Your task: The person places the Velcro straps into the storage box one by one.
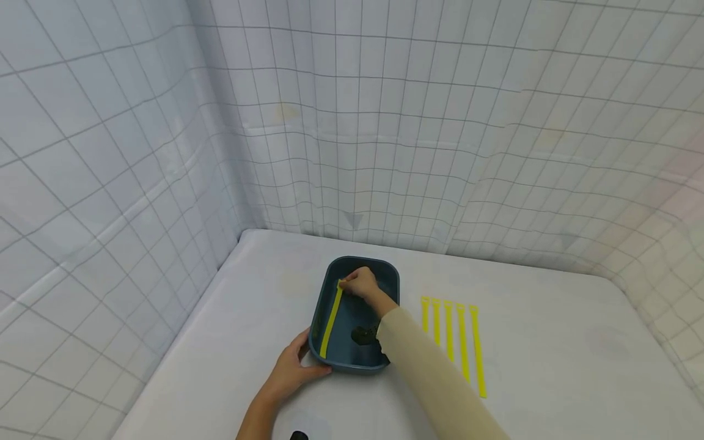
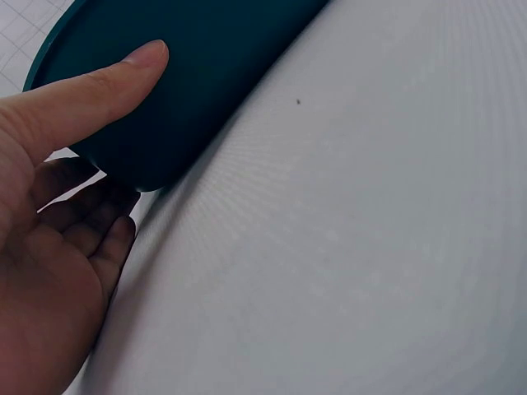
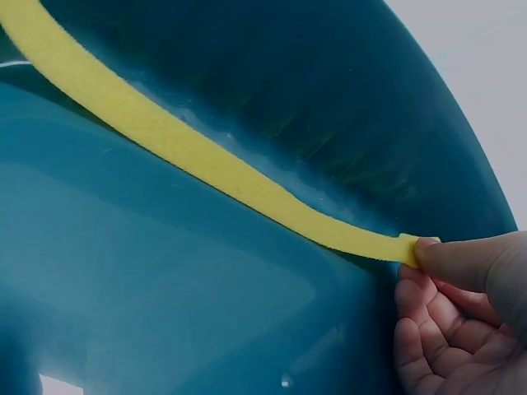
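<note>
Right hand (image 1: 360, 283): fingers clamped on far end of yellow strip (image 1: 332, 321), along left edge inside blue container (image 1: 357, 369). Left hand (image 1: 290, 370): fingers grip its near-left corner.

- The tray (image 1: 354, 315) stands on the table (image 1: 550, 342).
- One strip (image 1: 331, 324) lies inside the tray's left side, its far end between the right hand's (image 1: 363, 285) fingers.
- The left hand (image 1: 288, 371) touches the tray's near-left corner.
- Five strips (image 1: 450, 333) lie right of the tray.
- A sheet (image 1: 385, 153) hangs behind the tray.
</note>
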`<state>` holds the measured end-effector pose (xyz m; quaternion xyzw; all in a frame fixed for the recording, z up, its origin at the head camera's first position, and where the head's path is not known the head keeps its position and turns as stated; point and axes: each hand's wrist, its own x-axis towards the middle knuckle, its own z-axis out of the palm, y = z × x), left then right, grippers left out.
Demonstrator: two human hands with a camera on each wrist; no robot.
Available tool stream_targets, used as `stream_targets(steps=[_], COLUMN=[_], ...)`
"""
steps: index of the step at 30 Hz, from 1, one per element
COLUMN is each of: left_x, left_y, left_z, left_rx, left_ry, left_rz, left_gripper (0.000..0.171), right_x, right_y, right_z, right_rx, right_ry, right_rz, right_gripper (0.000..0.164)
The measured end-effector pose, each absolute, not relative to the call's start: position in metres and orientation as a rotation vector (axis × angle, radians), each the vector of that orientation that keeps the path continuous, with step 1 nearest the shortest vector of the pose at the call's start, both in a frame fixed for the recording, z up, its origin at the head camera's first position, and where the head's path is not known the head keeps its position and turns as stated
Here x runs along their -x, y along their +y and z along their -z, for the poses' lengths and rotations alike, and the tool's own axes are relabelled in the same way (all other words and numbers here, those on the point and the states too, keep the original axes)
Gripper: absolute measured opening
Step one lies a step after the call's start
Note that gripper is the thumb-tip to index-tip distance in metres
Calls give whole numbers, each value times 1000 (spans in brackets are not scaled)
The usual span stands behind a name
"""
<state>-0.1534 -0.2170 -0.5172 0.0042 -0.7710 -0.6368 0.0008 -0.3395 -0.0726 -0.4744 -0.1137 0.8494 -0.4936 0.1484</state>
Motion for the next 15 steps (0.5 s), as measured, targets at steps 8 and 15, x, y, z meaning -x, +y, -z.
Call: stream_targets(steps=[8,15], left_x=[154,153], left_y=[-217,-218], left_z=[515,517], left_rx=[7,7], left_ry=[-2409,-2407], left_rz=[2007,2003], left_gripper=[89,90], right_x=[340,338], right_y=[-77,-81], right_z=[477,478], right_rx=[356,262], right_ry=[2558,2618], right_rz=[1370,1345], right_gripper=[12,11])
